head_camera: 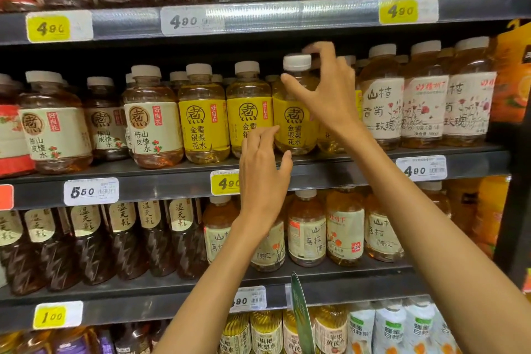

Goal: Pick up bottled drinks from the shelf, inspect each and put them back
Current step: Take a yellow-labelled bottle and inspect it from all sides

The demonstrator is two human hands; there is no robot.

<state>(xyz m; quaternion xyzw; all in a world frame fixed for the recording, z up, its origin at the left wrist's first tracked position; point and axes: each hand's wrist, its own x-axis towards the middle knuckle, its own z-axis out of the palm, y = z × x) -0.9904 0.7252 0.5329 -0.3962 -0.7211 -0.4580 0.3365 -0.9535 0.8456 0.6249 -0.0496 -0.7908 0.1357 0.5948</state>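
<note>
A yellow-labelled bottle with a white cap stands on the middle shelf, third in a row of the same drink. My right hand is spread around its neck and cap: the thumb lies against the neck on the left, and the index finger arches over the cap without closing on it. My left hand is raised in front of the shelf edge, fingers apart. Its fingertips reach the bottle's lower left side. The bottle's base rests on the shelf.
Two more yellow-labelled bottles stand to the left, then cream-labelled brown drinks. White floral-labelled bottles crowd the right side. The upper shelf edge hangs close above the caps. Price tags line each shelf front.
</note>
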